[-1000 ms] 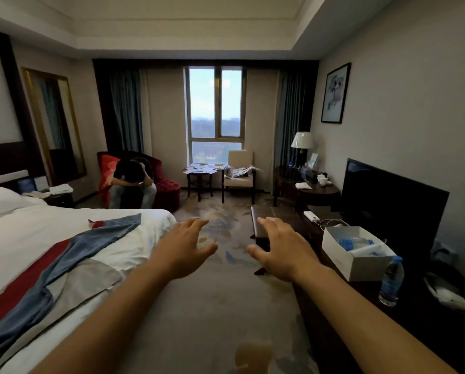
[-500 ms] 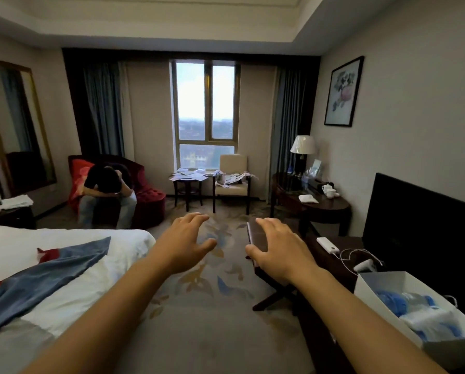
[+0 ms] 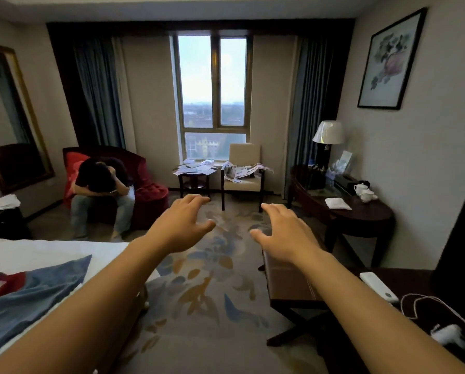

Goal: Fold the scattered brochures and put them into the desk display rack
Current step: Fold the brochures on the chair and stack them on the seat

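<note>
- Brochures [image 3: 194, 168]: loose pale sheets scattered flat over the small dark side table [image 3: 193, 179] under the window, at about 12 o'clock from the hands and well apart from them. A second printed lot [image 3: 243, 171] drapes over the seat and arm of the beige chair [image 3: 243, 168] just to the right, at about 1 o'clock.
- Handling, as a judgement: thin paper, light, limp, easily creased or slid off the tabletop; the draped lot will likely sag when lifted. Best taken by an edge or corner with a thumb-and-finger pinch, the other hand supporting underneath, then pressed flat on a firm surface to fold.
- Display rack: not identified with certainty; small upright items stand by the lamp [image 3: 328, 133] on the round desk [image 3: 361, 214] at 2 o'clock, too small to tell.
- Left hand [image 3: 181, 225]: extended palm down in the air, fingers spread and lightly bent, holding and touching nothing.
- Right hand [image 3: 286, 233]: likewise outstretched, fingers loosely spread, empty, touching nothing.
</note>
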`<state>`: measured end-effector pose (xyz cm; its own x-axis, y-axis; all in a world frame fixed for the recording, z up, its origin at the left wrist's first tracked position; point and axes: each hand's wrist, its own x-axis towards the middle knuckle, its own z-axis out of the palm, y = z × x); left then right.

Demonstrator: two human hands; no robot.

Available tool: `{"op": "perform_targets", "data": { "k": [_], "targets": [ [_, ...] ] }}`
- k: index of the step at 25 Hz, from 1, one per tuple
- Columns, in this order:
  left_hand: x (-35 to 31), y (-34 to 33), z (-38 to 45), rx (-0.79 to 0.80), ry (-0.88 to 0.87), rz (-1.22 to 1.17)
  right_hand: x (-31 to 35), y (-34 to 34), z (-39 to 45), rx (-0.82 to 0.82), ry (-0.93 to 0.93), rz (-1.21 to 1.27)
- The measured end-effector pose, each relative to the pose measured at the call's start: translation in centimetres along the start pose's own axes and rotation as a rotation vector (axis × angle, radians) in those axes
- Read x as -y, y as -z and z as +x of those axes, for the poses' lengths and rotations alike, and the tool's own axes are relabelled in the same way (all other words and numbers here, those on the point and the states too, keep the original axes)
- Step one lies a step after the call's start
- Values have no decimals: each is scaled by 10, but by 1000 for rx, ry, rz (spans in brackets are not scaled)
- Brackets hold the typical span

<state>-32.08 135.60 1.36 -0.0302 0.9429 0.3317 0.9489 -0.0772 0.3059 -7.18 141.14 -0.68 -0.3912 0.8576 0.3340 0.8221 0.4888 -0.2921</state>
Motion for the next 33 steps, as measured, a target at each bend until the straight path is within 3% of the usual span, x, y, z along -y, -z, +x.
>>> {"op": "perform_targets", "data": {
  "k": [10,15,23,33],
  "targets": [
    [170,-77,298,15,4,-45,-34,-110,317,4,-15,-62],
    [224,-104,436,28,-5,-50,-67,-150,454,3,-47,-82],
    [295,-207,687,105,10,-35,-174,-247,705,-16,-52,-37],
    [395,-276,997,86,7,-38,-268,-341,1019,11,-63,-37]
  ]
}}
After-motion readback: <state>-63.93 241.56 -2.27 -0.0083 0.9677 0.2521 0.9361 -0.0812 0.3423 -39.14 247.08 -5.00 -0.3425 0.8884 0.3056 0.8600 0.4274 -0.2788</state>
